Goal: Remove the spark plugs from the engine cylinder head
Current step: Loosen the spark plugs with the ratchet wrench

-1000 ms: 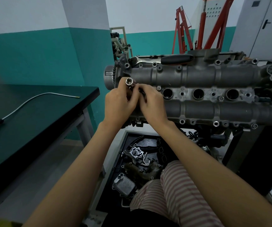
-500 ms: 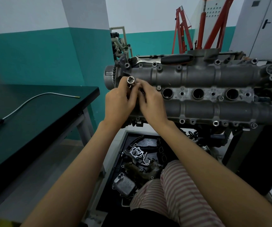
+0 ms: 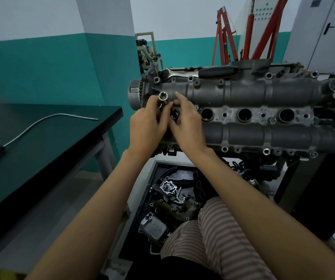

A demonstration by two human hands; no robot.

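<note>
Centre of the frame: left hand point(image 3: 149, 123) curled round a chrome socket point(image 3: 163, 96), open end up and tilted toward the upper left, shaft hidden in the fingers. Right hand point(image 3: 186, 124) just beside it, thumb and fingers bent in toward the socket's lower part, forefinger raised above the rest; whether gripping the tool or only touching it, cannot tell (the left hand's fingers cover the contact). Directly behind both hands, the leftmost plug well point(image 3: 175, 114) of the grey cylinder head point(image 3: 263, 136), partly covered, something shiny inside but too small to identify. To the right along the head's middle band, three more round wells point(image 3: 245, 114), dark inside; no spark plug clearly visible.

Upper centre, lying along the head's top edge: a ratchet wrench point(image 3: 207, 72) with a black handle. Left of the frame: a dark green table point(image 3: 47, 142) with a thin flexible metal rod point(image 3: 47, 120) on it. Lower centre, under the engine: a black tray point(image 3: 156, 170) of loose engine parts. Upper right, behind: a red hoist frame point(image 3: 225, 37). Bottom: striped trousers point(image 3: 219, 239).
</note>
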